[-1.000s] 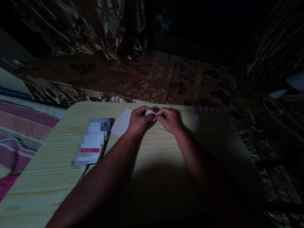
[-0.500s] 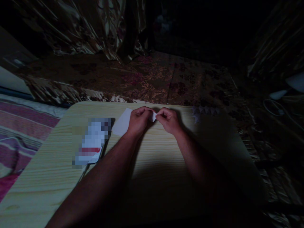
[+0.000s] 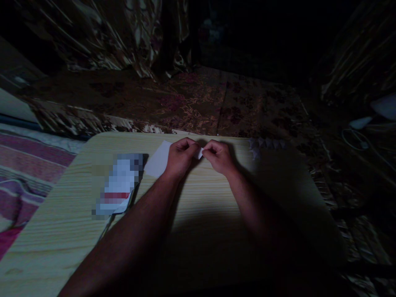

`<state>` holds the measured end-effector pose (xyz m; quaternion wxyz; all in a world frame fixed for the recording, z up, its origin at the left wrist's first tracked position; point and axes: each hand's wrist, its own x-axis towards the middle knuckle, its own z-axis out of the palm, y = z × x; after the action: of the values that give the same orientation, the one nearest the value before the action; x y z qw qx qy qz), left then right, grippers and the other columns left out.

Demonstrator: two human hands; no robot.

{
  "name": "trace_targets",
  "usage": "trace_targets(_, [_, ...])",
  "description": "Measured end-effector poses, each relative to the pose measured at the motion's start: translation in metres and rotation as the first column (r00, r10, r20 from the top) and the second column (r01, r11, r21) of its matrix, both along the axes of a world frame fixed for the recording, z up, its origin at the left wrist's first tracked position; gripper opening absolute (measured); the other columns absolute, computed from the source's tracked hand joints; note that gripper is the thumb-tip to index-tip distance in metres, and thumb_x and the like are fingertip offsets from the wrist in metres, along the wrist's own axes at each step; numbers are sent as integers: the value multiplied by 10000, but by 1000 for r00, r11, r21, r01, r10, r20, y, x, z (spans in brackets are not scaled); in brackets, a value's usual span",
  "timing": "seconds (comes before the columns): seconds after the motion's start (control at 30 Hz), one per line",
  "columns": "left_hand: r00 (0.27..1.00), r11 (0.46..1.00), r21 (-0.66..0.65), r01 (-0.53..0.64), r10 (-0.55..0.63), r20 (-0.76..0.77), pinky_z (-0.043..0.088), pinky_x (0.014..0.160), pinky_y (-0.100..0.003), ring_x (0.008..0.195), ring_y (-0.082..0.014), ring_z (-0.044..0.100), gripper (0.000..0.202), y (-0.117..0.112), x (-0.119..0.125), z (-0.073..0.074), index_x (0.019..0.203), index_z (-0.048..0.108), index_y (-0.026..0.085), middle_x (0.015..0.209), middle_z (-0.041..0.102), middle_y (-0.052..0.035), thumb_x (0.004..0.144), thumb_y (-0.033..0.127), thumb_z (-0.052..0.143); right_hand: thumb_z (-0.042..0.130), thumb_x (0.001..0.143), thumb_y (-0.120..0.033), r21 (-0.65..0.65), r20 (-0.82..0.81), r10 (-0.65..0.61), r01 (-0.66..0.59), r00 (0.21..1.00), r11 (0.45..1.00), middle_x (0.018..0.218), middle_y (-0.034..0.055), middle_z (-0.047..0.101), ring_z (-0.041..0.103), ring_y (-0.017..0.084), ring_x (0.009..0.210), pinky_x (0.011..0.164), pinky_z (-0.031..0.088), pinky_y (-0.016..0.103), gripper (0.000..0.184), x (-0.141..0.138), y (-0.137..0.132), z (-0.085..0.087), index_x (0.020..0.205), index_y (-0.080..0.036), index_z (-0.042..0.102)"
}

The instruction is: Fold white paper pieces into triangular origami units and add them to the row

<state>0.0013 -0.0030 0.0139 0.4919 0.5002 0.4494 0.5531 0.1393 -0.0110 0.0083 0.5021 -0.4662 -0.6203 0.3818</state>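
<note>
White paper point(image 3: 200, 154) pinched between fingers point(image 3: 208, 153).

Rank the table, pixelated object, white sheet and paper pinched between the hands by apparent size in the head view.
Table
Pixelated object
White sheet, visible part
Pinched paper, mostly hidden by fingers

Small piece of white paper point(image 3: 200, 154), held between the left hand point(image 3: 180, 158) and the right hand point(image 3: 218, 156). A short, pale, slanted portion shows in the gap between the two; the left hand covers part of it, and its full outline is indistinct.
</note>
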Motion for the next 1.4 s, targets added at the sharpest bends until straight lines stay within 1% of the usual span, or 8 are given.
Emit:
trace_targets(0.2, [980,1000,-1,24,-23,196,429,587,-256,599,-138,535,125,4,-2,-2,690,674,166,631,602,-15,688,263,594,575,711,-226,-23,-67,-44,43,997,999,532,-57,466,404,79,503,490,309,221,99,0,2,-4,628,-181,545])
trace_targets(0.33, [944,999,-7,45,-40,327,462,588,-294,688,-185,587,268,5,-3,-2,759,677,151,752,647,-71,755,379,536,583,706,-228,-45,-125,-69,64,990,997,535,-52,496,438,81,507,498,330,221,108,2,4,-3,621,-181,536])
trace_targets(0.5, [984,998,-11,70,-67,165,438,570,-260,584,-136,548,148,3,-2,-3,747,657,154,653,621,-25,702,294,645,572,726,-250,-114,-194,-113,92,974,989,537,-50,514,446,77,497,499,345,219,116,4,6,-2,645,-185,519])
trace_targets(0.73, [1000,1000,-3,-13,13,-3,372,492,-212,500,-92,479,158,2,0,-6,710,623,155,577,586,12,714,306,671,623,699,-276,-83,-169,-21,7,985,997,587,-45,539,470,83,540,535,375,225,125,2,4,0,686,-178,547])
trace_targets(0.83, [995,999,-23,45,-46,-89,349,460,-202,477,-88,468,156,-1,1,-6,722,633,150,571,594,15,690,294,682,634,699,-290,-93,-224,-20,-1,974,996,668,-28,593,516,95,591,570,404,232,141,2,4,3,754,-174,575])
trace_targets(0.93, [981,996,-10,92,-92,-170,338,449,-196,471,-84,468,166,-3,2,-6,729,641,147,584,606,14,662,287,702,634,700,-271,-51,-211,-37,27,977,998,665,-19,595,528,102,620,589,407,234,115,2,5,2,707,-166,587])
trace_targets(1.23, [997,999,22,28,-26,-78,386,507,-200,528,-84,488,148,0,1,-9,735,635,150,628,599,4,708,290,676,598,712,-264,-65,-167,-66,56,984,996,595,-45,530,480,86,558,548,385,224,104,3,5,-2,685,-175,552])
trace_targets(1.4, [992,997,43,56,-51,-117,353,492,-193,508,-73,454,170,-1,1,-8,728,630,146,596,565,16,726,310,674,586,712,-231,22,-94,-29,31,995,999,609,-37,541,487,86,570,546,377,221,80,2,4,-4,672,-170,553])
